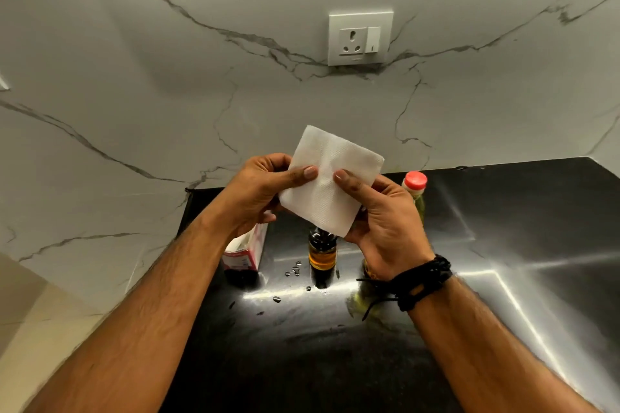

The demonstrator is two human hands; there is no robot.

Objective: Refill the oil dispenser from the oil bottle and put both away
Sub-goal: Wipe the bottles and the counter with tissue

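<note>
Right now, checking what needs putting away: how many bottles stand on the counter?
2: the amber oil dispenser under the napkin, and the red-capped oil bottle behind the right hand. Hands may hide others.

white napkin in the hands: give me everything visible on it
The white square paper napkin looks like folded, lightly embossed tissue, clean and dry as far as shows. It is held up above the black glossy countertop, turned so one corner points up and another down. The left hand and right hand each pinch it, thumbs on the near face, fingers behind. Its lower corner hides the top of the small amber oil dispenser.
</note>
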